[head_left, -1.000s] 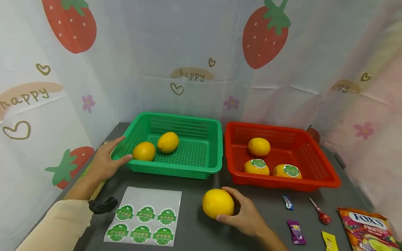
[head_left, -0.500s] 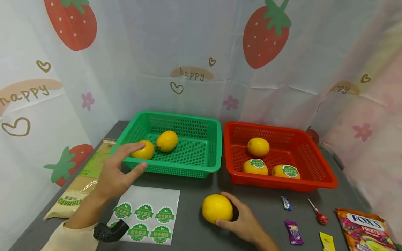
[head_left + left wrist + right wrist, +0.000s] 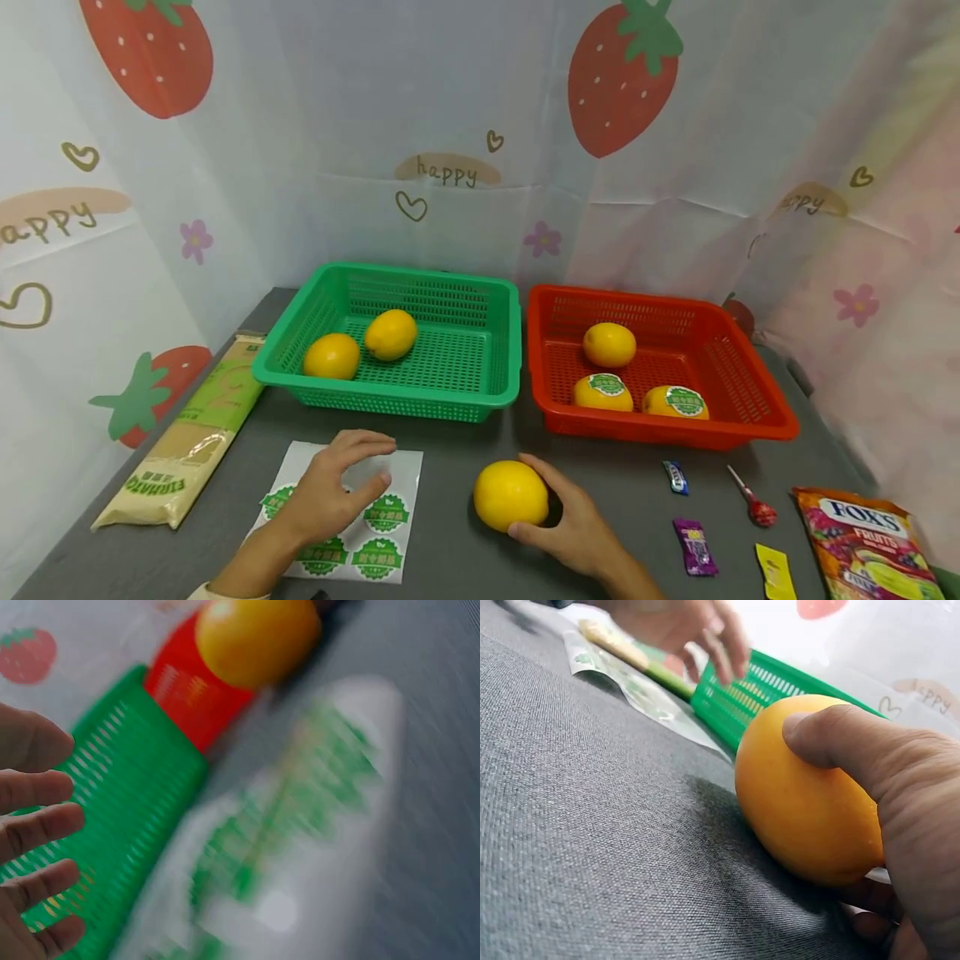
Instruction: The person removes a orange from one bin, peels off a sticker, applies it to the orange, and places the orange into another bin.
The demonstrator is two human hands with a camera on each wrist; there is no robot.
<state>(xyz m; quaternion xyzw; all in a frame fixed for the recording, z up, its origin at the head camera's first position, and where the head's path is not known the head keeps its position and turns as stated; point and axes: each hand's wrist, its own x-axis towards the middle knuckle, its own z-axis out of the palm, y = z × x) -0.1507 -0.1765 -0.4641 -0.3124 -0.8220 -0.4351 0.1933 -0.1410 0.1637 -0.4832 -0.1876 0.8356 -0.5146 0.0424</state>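
My right hand [image 3: 576,527] grips a yellow lemon [image 3: 511,497] on the grey table, thumb on its near side and fingers behind. Close up in the right wrist view, the thumb lies across the upper side of the lemon [image 3: 802,795]. My left hand [image 3: 330,490] hovers over a white sheet of round green stickers [image 3: 386,512], fingers apart and holding nothing. It covers part of the sheet in the head view. The left wrist view shows spread fingers at its left edge, with the sheet [image 3: 345,885] blurred.
Behind the hands, a green basket [image 3: 390,400] holds two lemons. Beside it a red basket [image 3: 645,429] holds three, two bearing stickers. A long noodle packet [image 3: 187,437] lies at left. Small sweets, a lollipop [image 3: 761,511] and a Fox's candy bag [image 3: 866,542] lie at right.
My left hand has come from the green basket's left corner, down and right, to above the sticker sheet. The right hand keeps hold of the lemon at almost the same spot.
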